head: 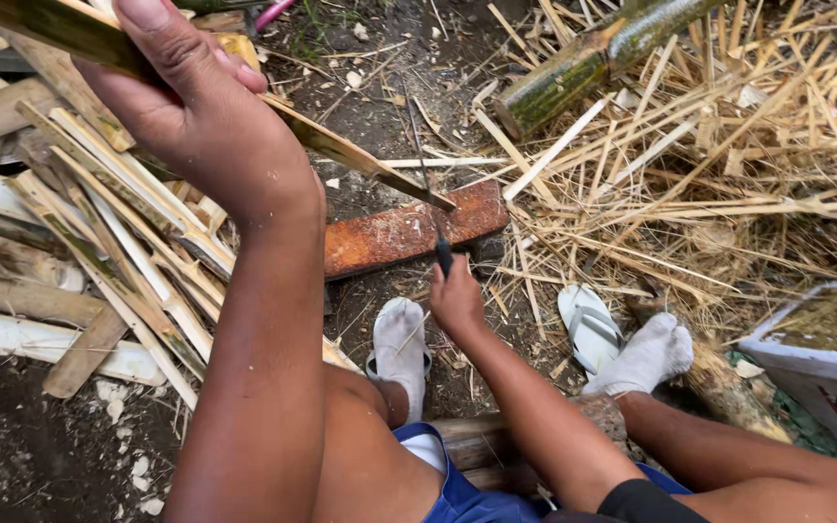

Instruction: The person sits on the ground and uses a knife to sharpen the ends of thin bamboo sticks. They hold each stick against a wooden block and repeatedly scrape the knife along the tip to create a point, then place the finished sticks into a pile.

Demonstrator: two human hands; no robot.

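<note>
Nearest, left hand [207, 116] wrapped around a bamboo strip [341, 150], fingers curled tight on its upper end, strip slanting down toward a rusty flat block [404, 235]. Lower, right hand [456, 298] fisted around a dark knife handle [444, 256], thin blade upright beside the strip's tip. Further out, split slats [128, 242] left, a green bamboo pole [593, 60] over straw

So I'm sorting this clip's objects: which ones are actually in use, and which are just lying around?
In use:
left hand gripping the bamboo strip
right hand holding a dark-handled blade
rusty block under the strip's tip

Lying about:
split bamboo pile
green bamboo pole
loose sandal
grey tub
</note>
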